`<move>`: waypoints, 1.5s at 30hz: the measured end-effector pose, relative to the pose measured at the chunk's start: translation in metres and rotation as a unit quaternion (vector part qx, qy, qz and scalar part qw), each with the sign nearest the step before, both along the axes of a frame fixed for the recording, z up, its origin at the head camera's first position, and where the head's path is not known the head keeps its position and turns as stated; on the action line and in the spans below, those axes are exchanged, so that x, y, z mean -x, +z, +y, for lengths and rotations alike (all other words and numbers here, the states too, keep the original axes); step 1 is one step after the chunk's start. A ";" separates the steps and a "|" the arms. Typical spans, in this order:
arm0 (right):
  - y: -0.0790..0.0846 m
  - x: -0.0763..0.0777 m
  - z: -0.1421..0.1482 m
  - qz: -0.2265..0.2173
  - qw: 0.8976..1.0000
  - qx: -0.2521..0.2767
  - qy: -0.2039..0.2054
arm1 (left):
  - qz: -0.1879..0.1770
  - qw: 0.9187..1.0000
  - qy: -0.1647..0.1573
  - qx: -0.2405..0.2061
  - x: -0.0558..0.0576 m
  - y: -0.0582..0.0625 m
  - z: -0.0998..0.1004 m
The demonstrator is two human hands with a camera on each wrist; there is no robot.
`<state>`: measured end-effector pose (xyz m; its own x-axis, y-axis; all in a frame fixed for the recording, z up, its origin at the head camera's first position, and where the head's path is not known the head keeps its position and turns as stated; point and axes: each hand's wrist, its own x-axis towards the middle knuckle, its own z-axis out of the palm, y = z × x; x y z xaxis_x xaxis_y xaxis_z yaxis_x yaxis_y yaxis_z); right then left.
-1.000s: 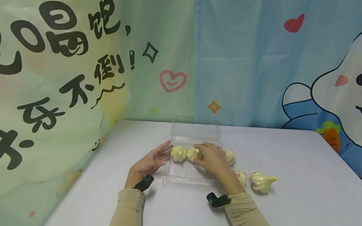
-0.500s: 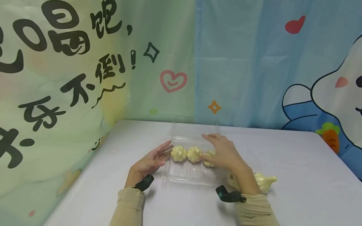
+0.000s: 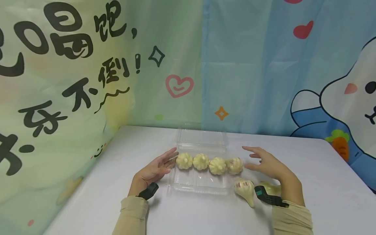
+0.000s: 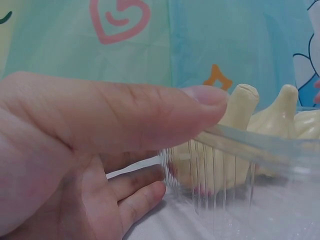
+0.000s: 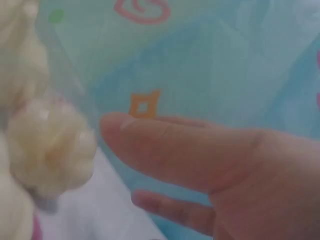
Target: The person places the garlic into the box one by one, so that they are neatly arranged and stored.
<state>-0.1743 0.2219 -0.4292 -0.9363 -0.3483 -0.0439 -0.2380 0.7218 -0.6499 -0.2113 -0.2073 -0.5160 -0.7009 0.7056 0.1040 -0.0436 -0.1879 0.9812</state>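
Note:
A clear plastic box (image 3: 202, 187) stands with its lid raised at the back. In it, three pale garlic bulbs (image 3: 201, 162) sit in a row, stems up. A fourth garlic bulb (image 3: 235, 165) is by the box's right side; whether inside or outside is unclear. My left hand (image 3: 155, 167) rests against the box's left side, fingers extended along the outer wall; in the left wrist view its thumb (image 4: 150, 112) lies at the rim. My right hand (image 3: 268, 163) hovers right of the fourth bulb, fingers loosely spread, holding nothing.
A garlic bulb (image 3: 245, 191) with reddish streaks lies on the white table (image 3: 176, 215), right of the box. Another garlic bulb (image 3: 271, 188) lies farther right, partly hidden by the black wrist camera (image 3: 268, 195). A printed curtain (image 3: 243, 65) hangs behind.
My right hand has let go of the second bulb from the left, then moved right past the third and fourth bulbs. My left hand stays at the box.

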 end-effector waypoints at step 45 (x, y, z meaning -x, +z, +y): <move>-0.017 0.007 -0.013 -0.103 0.992 -0.060 -0.038 | -0.003 1.000 0.007 0.001 -0.002 0.002 0.001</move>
<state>-0.1810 0.2086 -0.4463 -0.9261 -0.2584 -0.2750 -0.0510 0.8077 -0.5873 -0.2096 -0.2065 -0.5140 -0.7107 0.6965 0.0993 -0.0465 -0.1873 0.9812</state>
